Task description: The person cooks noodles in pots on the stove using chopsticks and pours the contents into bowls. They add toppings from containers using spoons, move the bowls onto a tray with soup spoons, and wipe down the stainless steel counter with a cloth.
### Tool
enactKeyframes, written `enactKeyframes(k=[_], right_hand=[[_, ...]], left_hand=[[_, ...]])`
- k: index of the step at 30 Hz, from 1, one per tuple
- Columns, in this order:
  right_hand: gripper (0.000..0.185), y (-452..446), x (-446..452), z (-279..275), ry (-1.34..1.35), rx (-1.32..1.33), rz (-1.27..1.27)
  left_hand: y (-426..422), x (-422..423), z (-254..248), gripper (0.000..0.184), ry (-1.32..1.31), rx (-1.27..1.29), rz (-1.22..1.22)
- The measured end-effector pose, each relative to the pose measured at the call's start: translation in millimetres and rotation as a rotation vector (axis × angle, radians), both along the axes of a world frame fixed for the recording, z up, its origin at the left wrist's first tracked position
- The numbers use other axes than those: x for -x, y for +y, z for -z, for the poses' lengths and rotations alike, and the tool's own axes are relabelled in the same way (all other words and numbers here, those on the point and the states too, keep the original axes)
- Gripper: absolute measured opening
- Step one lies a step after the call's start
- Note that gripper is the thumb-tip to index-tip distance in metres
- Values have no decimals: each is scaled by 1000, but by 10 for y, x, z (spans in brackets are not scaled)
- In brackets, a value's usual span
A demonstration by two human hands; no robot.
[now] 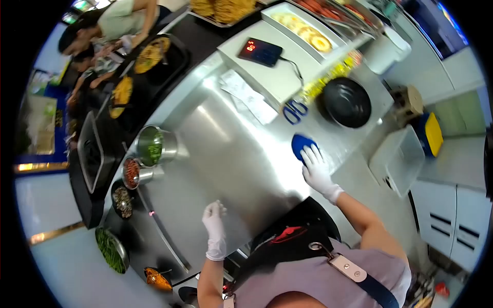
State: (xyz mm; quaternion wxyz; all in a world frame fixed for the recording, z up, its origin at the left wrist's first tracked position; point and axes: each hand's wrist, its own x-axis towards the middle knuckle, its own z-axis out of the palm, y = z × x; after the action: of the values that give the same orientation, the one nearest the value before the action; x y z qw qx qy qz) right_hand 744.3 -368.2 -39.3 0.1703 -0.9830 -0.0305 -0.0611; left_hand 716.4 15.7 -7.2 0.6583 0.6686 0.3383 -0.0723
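My right hand, in a white glove, presses on a blue cloth with its fingers stretched over it, on the steel worktop near its right edge. Over the near part of the worktop is my left hand, also gloved. Its fingers are loosely bent and a little apart, with nothing seen in them. Just beyond the cloth lie blue-handled scissors. A black bowl stands to the right of these.
Steel containers with chopped greens and reddish bits line the left side. Farther back are a white receipt, a timer with red digits and a tray of sliced food. Two people are beyond the counter.
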Motion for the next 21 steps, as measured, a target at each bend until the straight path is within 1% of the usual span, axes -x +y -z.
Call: enactKeyframes(k=[1,3,4,5,6,9,10,12,13,14,15,16,17,18,19,21], right_hand=[[51,-99,-66,-127,36,-14,-112],[50,-433,-209,-126,-11,-55,56],[48,-628,-282,-64,-81,-36,64],[50,-759,-338,-77,-59,22,54],[51,-833,-339,-26,-68,17,-13],[53,-954,-352,43,-13,4,-161],[52,-927,-371,13,5,-67,-141],[50,-929,-357,142,-32,-77,-151],[51,-933,-333,216,-48,-80,-159],[56,-904,-275,235,-30,-78,-190],[56,-810,-199,201,-30,-80,-222],[59,-695,-106,171,0,-93,-293],[63,-577,3,131,28,-104,-359],[66,-418,117,114,43,-101,-415],[63,-254,239,91,26,-74,-488],[60,158,414,-11,85,-57,-527]], left_hand=[[-50,46,5,18,-14,-3,57],[-157,128,-55,16,-2,1,76],[-166,200,3,17,-14,-23,91],[-214,248,-33,17,36,-21,45],[-243,320,-49,18,39,16,10],[-301,608,187,16,12,41,-110],[-345,682,203,16,1,43,-142],[-385,889,172,19,40,109,-219],[-351,1049,287,19,37,107,-255],[-304,1230,482,18,-19,-17,-200],[-286,1334,481,18,-74,-144,-139],[-263,1452,464,18,-51,-75,-193],[-257,1486,290,18,-58,-78,-213],[-246,1521,117,18,-21,22,-346],[-219,1586,22,18,17,126,-475],[-131,1770,2,20,9,125,-534]])
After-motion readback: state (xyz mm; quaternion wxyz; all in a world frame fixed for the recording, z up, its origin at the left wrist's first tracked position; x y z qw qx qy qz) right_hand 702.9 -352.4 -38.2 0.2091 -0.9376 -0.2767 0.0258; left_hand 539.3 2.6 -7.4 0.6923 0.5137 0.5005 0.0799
